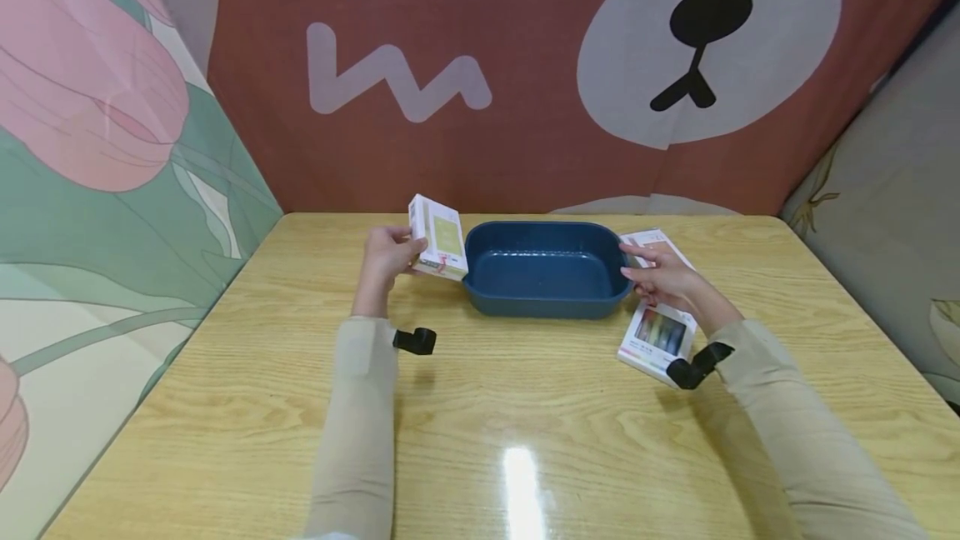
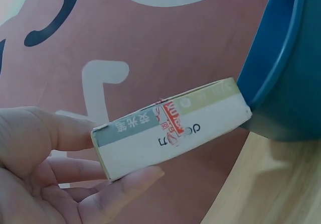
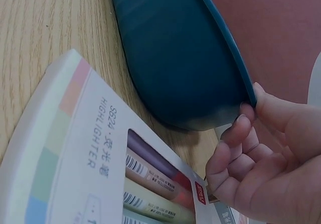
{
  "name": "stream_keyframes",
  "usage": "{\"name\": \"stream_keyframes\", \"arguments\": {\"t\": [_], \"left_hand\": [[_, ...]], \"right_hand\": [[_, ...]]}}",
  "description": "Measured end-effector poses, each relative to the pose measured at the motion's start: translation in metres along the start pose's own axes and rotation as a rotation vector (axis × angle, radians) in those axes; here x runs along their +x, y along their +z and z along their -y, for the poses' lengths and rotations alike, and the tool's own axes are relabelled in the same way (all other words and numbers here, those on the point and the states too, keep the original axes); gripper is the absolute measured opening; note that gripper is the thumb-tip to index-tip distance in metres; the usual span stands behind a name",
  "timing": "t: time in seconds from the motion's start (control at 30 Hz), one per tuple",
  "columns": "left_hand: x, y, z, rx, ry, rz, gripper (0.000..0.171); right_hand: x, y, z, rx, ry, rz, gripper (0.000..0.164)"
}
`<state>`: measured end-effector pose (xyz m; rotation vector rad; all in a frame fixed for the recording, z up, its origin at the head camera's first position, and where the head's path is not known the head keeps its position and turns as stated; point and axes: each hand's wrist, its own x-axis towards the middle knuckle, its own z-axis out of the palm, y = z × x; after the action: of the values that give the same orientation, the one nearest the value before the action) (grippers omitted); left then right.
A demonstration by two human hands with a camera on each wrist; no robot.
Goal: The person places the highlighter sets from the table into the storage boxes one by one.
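In the head view my left hand [image 1: 388,257] holds a small white and yellow-green highlighter box [image 1: 446,242], thumb on one face and fingers behind. The box is tilted, off the table, its corner right at the left end of a dark blue oblong basin [image 1: 546,307]. In the left wrist view, the box's narrow printed side [image 2: 173,128] faces the camera. My right hand [image 1: 667,277] pinches the basin's right rim between thumb and fingers, as the right wrist view shows. Beneath that hand lies a windowed highlighter box [image 3: 108,133] with several pens visible inside.
A second flat white box [image 1: 651,237] lies behind the right hand, partly hidden by it. The basin stands on a wood-grain table [image 1: 480,407], near its back edge. A brown cloth with a cartoon face [image 1: 525,90] hangs behind the table.
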<state>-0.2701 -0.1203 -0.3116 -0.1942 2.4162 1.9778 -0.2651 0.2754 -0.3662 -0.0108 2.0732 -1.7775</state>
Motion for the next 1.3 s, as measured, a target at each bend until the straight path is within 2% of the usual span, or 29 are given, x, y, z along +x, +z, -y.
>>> {"name": "stream_keyframes", "arguments": {"t": [0.23, 0.5, 0.97, 1.3], "left_hand": [[-0.003, 0.008, -0.005, 0.048, 0.023, -0.017, 0.043], [-0.001, 0.025, -0.005, 0.087, 0.019, 0.020, 0.042], [0.004, 0.057, -0.002, 0.229, -0.017, 0.067, 0.042], [0.007, 0.071, 0.005, 0.334, 0.049, 0.082, 0.035]], "right_hand": [[0.002, -0.001, -0.003, 0.010, -0.009, 0.012, 0.063], [0.000, 0.000, -0.001, 0.008, 0.000, 0.008, 0.064], [0.000, 0.002, 0.000, 0.010, 0.025, -0.006, 0.063], [0.000, 0.001, 0.001, 0.014, 0.023, 0.000, 0.065]]}}
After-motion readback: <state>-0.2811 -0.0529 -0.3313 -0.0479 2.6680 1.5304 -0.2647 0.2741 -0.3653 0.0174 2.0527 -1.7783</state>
